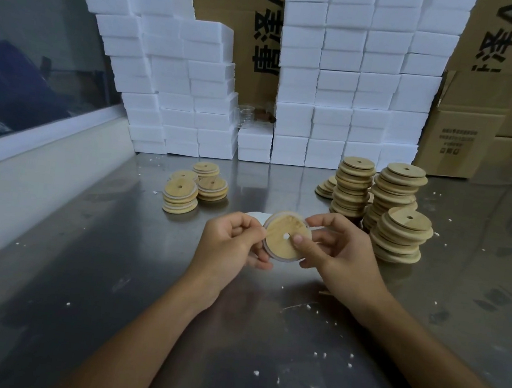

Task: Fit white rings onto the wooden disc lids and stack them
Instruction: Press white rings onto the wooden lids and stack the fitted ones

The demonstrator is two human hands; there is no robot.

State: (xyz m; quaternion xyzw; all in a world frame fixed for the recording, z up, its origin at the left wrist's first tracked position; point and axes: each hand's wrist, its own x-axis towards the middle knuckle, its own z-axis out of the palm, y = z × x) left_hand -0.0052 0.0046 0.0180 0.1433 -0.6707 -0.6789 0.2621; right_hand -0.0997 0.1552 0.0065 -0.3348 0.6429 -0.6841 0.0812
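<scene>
I sit at a shiny metal table (77, 268) with white foam blocks (341, 91) and brown boxes (468, 136) piled at the back. Both my hands are up over the table, holding one lid (286, 238) between them. My left hand (229, 243) pinches its left edge with curled fingers. My right hand (341, 252) holds the right edge, and its thumb presses on the face next to the small hole. The ring (268, 249) shows as a pale band along the lid's rim, so I think I am pushing it on right now. I cannot tell if it sits snug all the way round.

Next I think I must press round the rim, then put the lid on the short stacks (195, 188) on my left, which show white bands. The tall stacks (389, 203) on my right look bare.
</scene>
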